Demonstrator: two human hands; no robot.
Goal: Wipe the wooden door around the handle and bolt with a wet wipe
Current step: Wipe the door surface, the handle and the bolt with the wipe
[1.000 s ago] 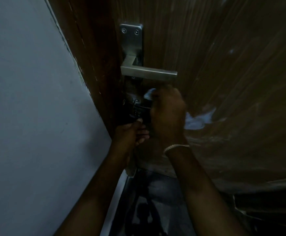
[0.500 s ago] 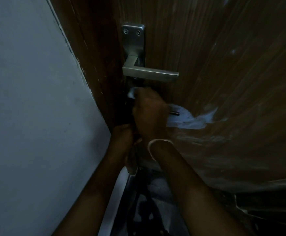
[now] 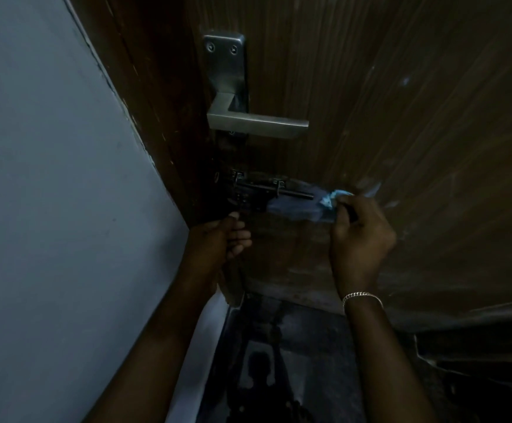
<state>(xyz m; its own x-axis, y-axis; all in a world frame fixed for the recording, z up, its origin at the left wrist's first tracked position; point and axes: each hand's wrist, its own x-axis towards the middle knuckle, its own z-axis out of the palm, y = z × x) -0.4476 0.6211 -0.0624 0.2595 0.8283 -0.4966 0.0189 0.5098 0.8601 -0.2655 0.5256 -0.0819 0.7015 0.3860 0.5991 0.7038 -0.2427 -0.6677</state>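
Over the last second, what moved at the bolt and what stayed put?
The right hand slid right along the bolt, first left under the handle, then out past the bolt's end, keeping hold of the wipe. The bolt is now uncovered. The left hand stayed at the door edge below the bolt; handle unchanged.

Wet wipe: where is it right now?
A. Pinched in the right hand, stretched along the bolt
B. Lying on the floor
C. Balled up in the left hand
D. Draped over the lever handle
A: the right hand pinches one end of the wet wipe, which runs leftward under the bolt, well below the lever handle.
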